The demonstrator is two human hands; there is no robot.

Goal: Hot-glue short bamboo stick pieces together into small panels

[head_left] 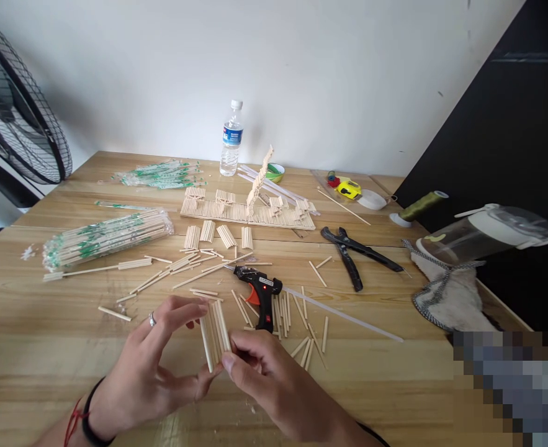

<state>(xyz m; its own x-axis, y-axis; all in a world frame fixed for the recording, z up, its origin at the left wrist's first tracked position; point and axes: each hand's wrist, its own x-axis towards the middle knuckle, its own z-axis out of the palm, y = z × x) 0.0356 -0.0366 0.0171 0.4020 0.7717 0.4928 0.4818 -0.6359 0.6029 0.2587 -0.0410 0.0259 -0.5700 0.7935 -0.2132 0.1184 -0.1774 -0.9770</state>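
Observation:
Between my two hands is a small panel of short wooden sticks laid side by side, raised above the table and tilted. My left hand, with a ring and wristbands, grips its left side between thumb and fingers. At its right edge my right hand pinches the panel with thumb and forefinger; some fingers are hidden. Just beyond lies a black hot glue gun with an orange trigger and a lit red light, a clear glue stick running from its back. Loose cut sticks are scattered around it.
Farther back stands a stick-built model, with several small stick panels before it. Bagged sticks lie left, black cutting pliers right. A water bottle, a yellow tape measure, a fan and a clear jar surround the work.

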